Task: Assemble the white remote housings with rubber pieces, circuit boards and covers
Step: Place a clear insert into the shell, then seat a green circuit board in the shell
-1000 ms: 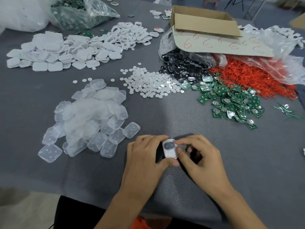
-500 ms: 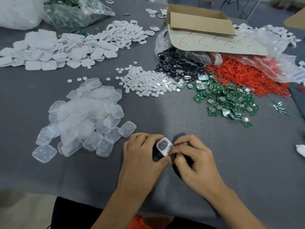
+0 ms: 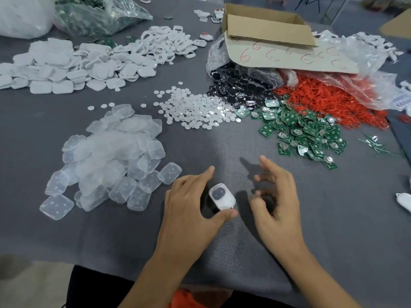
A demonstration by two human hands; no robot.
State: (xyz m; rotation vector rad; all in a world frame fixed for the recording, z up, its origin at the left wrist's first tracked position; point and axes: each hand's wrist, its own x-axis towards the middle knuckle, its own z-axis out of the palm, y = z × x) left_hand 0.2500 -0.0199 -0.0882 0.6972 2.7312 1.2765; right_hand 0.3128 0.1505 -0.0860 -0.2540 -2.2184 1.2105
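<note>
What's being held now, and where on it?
Left hand holds the small white plastic remote housing: thumb at its near end, fingers against its left side. Right hand holds nothing.

Soft overhead light, wide-angle edge distortion

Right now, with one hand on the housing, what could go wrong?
1. Only the left hand pinches the white housing, between thumb and fingers and at a tilt. The dark rubber piece sits uncovered and might shift or drop out.
2. The green circuit boards overlap the red rings and black pieces at their edges, so the open right hand could pick up a wrong or tangled part.
</note>
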